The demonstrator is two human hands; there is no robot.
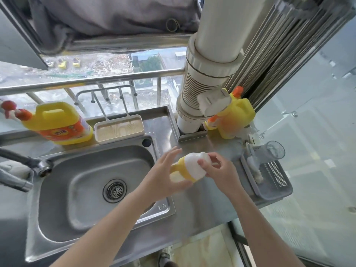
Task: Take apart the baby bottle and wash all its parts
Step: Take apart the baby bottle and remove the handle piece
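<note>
The baby bottle (187, 171) is held above the desk (192, 205), just right of the sink (96, 189). Its long axis runs from the base up to the white cap (194, 162), which faces the back right corner. The left hand (163, 176) cradles the base, thumb beneath and the rest splayed. The right hand (219, 170) is nearer the cap, and its fingers (202, 163) pinch it (probably to pull it off along that axis). A grey basket (269, 187) at the right edge stands clear.

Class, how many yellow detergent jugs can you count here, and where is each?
2. One jug stands behind the sink on the left; the other jug stands right of the white pipe, partly covered by it. More may be hidden behind the pipe.
</note>
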